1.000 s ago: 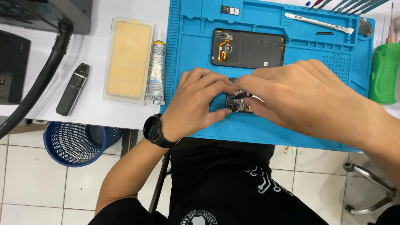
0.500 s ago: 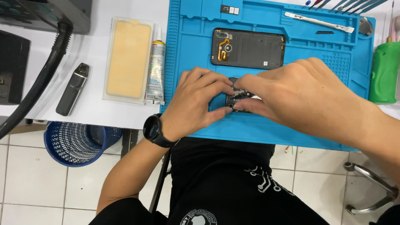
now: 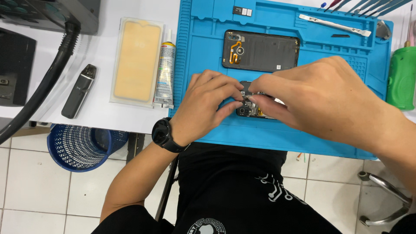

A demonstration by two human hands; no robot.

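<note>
Barely any change vs half a second ago: both hands stay bunched over the same spot on the mat [image 3: 208, 47], the right fingertips shifted only slightly.

Left hand [image 3: 207, 106]: fingers curled in, thumb and index tips pinched down on the left end of the phone [image 3: 248, 111]. Not a full fist; the grip is tight on the part. Black round watch [image 3: 164, 133] on the wrist.

Right hand [image 3: 320, 97]: fingers bent, tips nearly together, touching the top of the phone from the right. It may be pinching something tiny there, too small to tell.

The phone lies flat near the mat's centre, mostly hidden under both hands. What shows is dark and open, with small board parts and a round camera lens.

Mat: blue, matte, rubbery-looking, with moulded trays and ridges along the far edge.

On the mat, just beyond the hands: a black back cover [image 3: 261, 51], rectangular, inner side up, with an orange flex strip at its left end. Farther back on the mat, a flat grey pry tool [image 3: 333, 25].

Left of the mat: a glue tube [image 3: 165, 69], white with a tapered nozzle; then a clear flat pack [image 3: 136, 60] with a yellowish rounded sheet inside; then a slim dark grey stick-shaped device [image 3: 78, 91].

Right of the mat: a green rounded plastic bottle [image 3: 401, 78].

Below the mat's left corner, on the tiled floor: a blue mesh bin [image 3: 82, 147].
</note>
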